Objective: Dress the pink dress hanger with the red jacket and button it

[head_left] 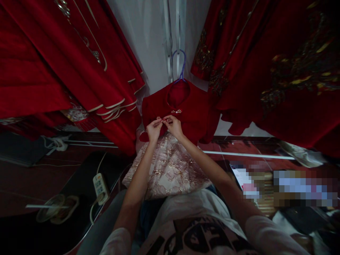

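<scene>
In front of me a red top (pixel 199 109) hangs on a purple hanger (pixel 183 65), its round neck opening facing me. A beaded frog button (pixel 176 112) sits just below the neckline. Lower on the front, my left hand (pixel 153 131) and my right hand (pixel 174 125) meet, fingertips pinched together at a small red and white beaded fastening (pixel 163 120). Fingers hide part of it, so its exact state does not show. Pale pink brocade fabric with gold threads (pixel 172 170) spreads beneath my forearms over my lap.
Red garments with trim (pixel 106 78) hang at left, embroidered ones (pixel 292 71) at right. A metal rod (pixel 249 154) runs low behind the lap. At left, a power strip (pixel 101 187) and clear container (pixel 53 209) rest on a black surface. A phone (pixel 243 179) lies at right.
</scene>
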`<state>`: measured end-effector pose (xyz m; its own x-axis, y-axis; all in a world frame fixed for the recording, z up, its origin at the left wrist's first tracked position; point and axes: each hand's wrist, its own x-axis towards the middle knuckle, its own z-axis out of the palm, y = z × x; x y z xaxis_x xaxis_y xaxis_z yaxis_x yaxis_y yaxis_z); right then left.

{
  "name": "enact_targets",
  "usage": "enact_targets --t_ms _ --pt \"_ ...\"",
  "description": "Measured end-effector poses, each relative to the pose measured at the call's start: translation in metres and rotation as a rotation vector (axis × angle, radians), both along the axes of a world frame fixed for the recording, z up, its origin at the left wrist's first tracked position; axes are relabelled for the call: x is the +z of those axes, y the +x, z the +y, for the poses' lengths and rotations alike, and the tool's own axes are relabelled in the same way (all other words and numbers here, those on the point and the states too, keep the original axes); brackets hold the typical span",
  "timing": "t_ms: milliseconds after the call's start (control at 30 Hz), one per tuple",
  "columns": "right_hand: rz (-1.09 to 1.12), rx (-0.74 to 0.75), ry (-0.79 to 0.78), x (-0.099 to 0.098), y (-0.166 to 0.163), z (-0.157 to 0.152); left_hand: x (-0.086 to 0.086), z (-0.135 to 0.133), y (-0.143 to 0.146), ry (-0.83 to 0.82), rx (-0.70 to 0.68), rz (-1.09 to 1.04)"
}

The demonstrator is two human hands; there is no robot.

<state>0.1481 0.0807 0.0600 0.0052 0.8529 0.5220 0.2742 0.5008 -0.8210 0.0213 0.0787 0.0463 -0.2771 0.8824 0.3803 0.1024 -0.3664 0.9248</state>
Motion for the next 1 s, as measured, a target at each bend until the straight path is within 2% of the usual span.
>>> enact_targets --t_ms 167,333,433,533,633,733,833,933,1000 --pt "-0.039 -0.021 0.020 0.002 0.002 -0.002 0.009 0.003 -0.012 -0.017 -0.055 0.126" --pt "-0.072 0.017 0.008 0.002 0.009 -0.007 0.009 0.008 -0.016 0.016 -0.178 0.023" --pt "-0.035 0.109 -0.096 -0.007 0.020 -0.013 -0.004 -0.001 -0.017 0.056 -0.248 0.016" --pt "0.015 0.184 -0.201 -0.022 0.035 -0.021 -0.026 -0.017 -0.021 0.059 -0.143 0.247" --pt "-0.085 0.126 -0.200 -0.035 0.053 -0.032 -0.046 -0.033 -0.031 0.017 -0.009 0.542" --pt "-0.291 0.027 -0.169 -0.042 0.067 -0.046 -0.054 -0.041 -0.039 0.019 0.002 0.669" --pt "-0.462 -0.085 -0.128 -0.044 0.071 -0.059 -0.046 -0.043 -0.039 0.028 -0.008 0.652" --pt "-0.546 -0.191 -0.058 -0.044 0.068 -0.070 -0.027 -0.046 -0.036 0.019 0.058 0.604" --pt "-0.542 -0.182 -0.045 -0.046 0.065 -0.077 -0.011 -0.051 -0.035 0.006 0.124 0.632"
